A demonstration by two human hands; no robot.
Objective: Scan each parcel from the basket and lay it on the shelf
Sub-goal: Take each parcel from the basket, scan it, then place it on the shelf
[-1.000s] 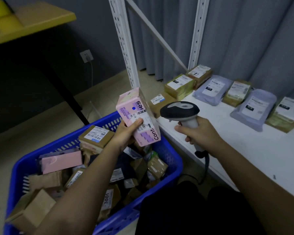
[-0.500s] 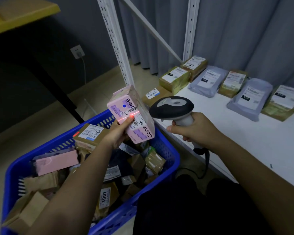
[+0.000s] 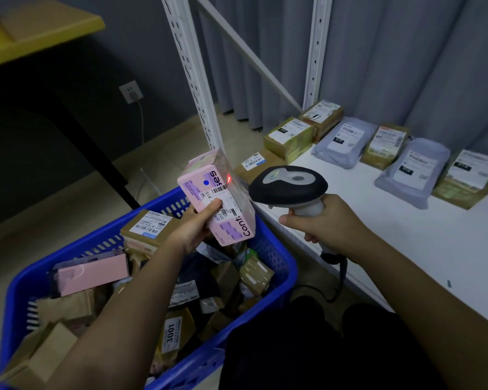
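Observation:
My left hand (image 3: 196, 225) grips a pink box parcel (image 3: 219, 197) above the blue basket (image 3: 282, 266), thumb lying across its white label. A red scanner dot glows on the box near its barcode. My right hand (image 3: 326, 220) holds the handle of a black and grey barcode scanner (image 3: 289, 185), whose head points at the pink box from close by. The basket holds several brown and pink parcels. The white shelf (image 3: 406, 237) lies to the right.
Several brown boxes and grey mailer bags (image 3: 413, 171) lie in a row along the shelf's back edge. White shelf uprights (image 3: 193, 71) rise behind the basket. A yellow table (image 3: 37, 32) stands at the upper left. The scanner's cable hangs down at the shelf's front edge.
The red scan light has moved from my thumb's height up to the box's upper right. The box and scanner have stayed close together over the basket.

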